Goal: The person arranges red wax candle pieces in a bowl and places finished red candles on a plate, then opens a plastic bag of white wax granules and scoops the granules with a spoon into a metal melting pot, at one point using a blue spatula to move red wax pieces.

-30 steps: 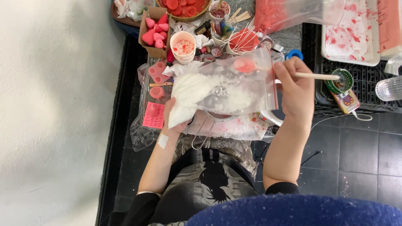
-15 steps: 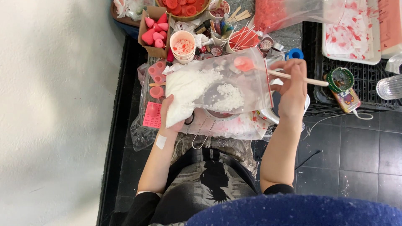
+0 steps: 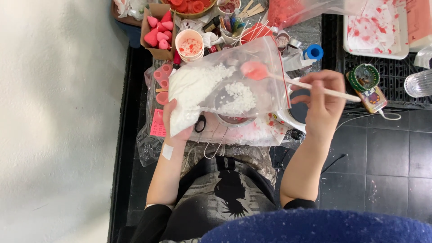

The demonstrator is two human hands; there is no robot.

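My left hand [image 3: 174, 120] grips the lower left corner of a clear zip bag [image 3: 211, 87] filled with white pellets and holds it up over the work surface. My right hand [image 3: 321, 101] holds a wooden spoon [image 3: 315, 87] by its handle. The spoon's pink-stained bowl [image 3: 254, 70] reaches inside the bag's open mouth, above the pellets. A small metal pot [image 3: 231, 118] with a wire handle sits under the bag, partly hidden by it. A white plaster is stuck on my left wrist.
A cardboard box of pink cones [image 3: 158, 30], a paper cup [image 3: 189, 44], red moulds [image 3: 163, 76], wooden sticks and a blue tape roll [image 3: 313, 52] crowd the far side. A stained white tray [image 3: 375, 28] and a glass [image 3: 417, 83] stand right. Black tiled floor lies below.
The spoon has gone from outside the bag into its mouth as my right hand moved left. The bag has tilted, and the pellets have shifted towards its lower left.
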